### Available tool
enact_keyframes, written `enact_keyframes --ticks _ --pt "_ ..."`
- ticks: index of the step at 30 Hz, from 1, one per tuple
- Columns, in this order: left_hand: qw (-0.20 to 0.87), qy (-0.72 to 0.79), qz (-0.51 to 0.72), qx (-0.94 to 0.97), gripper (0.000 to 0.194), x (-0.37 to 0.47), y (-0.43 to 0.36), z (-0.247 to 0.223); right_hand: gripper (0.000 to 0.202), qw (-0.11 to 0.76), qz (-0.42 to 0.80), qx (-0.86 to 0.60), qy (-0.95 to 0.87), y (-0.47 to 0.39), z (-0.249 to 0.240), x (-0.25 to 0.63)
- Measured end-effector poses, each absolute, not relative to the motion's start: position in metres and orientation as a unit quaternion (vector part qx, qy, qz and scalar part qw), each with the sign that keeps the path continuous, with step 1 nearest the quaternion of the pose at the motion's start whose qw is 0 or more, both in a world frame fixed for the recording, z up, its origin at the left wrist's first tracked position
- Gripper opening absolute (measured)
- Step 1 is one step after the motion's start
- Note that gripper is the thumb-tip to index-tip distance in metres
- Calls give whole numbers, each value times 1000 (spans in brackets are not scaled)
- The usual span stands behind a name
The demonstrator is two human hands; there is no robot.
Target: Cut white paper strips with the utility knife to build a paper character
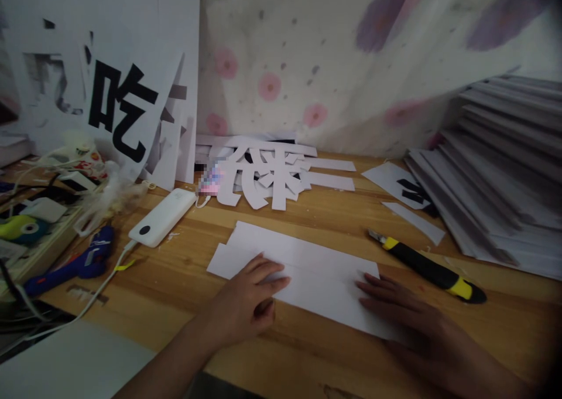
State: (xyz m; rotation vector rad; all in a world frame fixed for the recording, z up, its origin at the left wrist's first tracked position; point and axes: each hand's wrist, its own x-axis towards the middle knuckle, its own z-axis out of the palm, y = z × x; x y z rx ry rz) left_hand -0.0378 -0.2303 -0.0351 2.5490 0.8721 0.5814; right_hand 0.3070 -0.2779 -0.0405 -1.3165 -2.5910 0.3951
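A white sheet (307,270) with a stepped left end lies flat on the wooden table (307,352). My left hand (252,296) rests its fingertips on the left part of the sheet, the fingers apart and somewhat bent. On the sheet's right end lies my right hand (408,311), fingers stretched out and slightly blurred. Neither hand grips anything. To the right, beyond my right hand, a black and yellow utility knife (425,264) lies with its tip toward the upper left.
Cut white characters (278,179) and strips pile by the wall. Stacked white boards (496,170) stand at right. A white power bank (162,217), a blue glue gun (83,261), cables and a power strip (52,241) lie left, below boards with a black character (103,94).
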Motion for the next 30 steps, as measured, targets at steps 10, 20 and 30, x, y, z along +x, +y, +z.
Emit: enact_keyframes --ticks 10,20,30 --pt "190 322 207 904 52 -36 -230 -35 48 123 174 -460 -862 -278 -39 304" --pt "188 322 215 903 54 -36 -230 -37 47 123 154 -454 -869 -279 -36 303" --pt "193 322 227 899 54 -37 -230 -38 47 113 161 -456 -868 -277 -33 301"
